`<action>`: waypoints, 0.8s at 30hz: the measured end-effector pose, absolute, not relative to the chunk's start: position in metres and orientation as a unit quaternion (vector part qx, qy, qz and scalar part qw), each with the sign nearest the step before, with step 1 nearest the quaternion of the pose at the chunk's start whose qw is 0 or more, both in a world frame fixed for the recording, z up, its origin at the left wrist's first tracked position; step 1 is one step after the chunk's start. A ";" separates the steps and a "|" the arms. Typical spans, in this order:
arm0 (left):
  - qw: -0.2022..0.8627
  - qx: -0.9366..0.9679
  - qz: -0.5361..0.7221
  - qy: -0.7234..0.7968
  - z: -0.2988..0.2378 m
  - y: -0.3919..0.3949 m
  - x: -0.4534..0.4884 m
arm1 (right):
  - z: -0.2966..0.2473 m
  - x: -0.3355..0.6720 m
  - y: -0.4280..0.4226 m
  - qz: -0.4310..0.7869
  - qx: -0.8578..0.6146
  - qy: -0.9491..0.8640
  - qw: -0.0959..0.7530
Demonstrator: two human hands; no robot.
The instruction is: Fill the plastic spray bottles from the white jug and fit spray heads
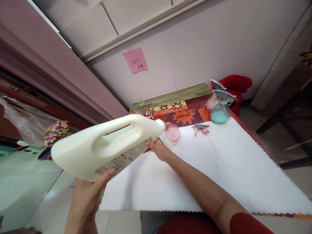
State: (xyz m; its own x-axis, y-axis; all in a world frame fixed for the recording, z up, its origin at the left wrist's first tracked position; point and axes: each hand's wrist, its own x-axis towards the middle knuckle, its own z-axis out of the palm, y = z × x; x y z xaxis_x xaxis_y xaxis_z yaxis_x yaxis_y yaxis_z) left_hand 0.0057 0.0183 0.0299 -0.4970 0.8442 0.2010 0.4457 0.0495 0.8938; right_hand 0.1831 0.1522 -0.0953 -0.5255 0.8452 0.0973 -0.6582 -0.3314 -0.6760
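Observation:
A large cream-coloured jug (80,152) with a built-in handle is tilted over the table, its spout end towards the pink-tinted round bottle (173,134). My left hand (89,190) is closed around the lower body of the jug, thumb on the printed label. Near its neck, my right hand (158,149) grips the jug from the underside, and some fingers are hidden behind it. The spout meets or overlaps the open mouth of the bottle; contact is hard to tell. To the bottle's right, a pink and grey spray head (201,129) lies loose on the white cloth.
A teal spray bottle (220,113) stands at the far right corner, with a pink one (210,103) behind it. Another trigger head (149,115) shows past the jug. The white cloth (195,182) covers most of the table. A red object (235,84) stands behind the corner.

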 end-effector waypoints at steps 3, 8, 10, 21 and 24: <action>0.192 0.460 0.510 0.701 0.028 0.017 0.003 | -0.095 0.183 0.152 0.804 -0.139 -0.340 0.468; 0.213 0.451 0.503 0.705 0.027 0.015 0.001 | -0.094 0.184 0.152 0.803 -0.142 -0.343 0.466; 0.218 0.447 0.505 0.705 0.028 0.015 0.002 | -0.094 0.184 0.153 0.803 -0.142 -0.343 0.466; 0.224 0.444 0.512 0.700 0.031 0.015 0.007 | -0.097 0.182 0.153 0.804 -0.137 -0.342 0.466; 0.219 0.442 0.510 0.705 0.030 0.015 0.005 | -0.097 0.183 0.153 0.803 -0.135 -0.345 0.466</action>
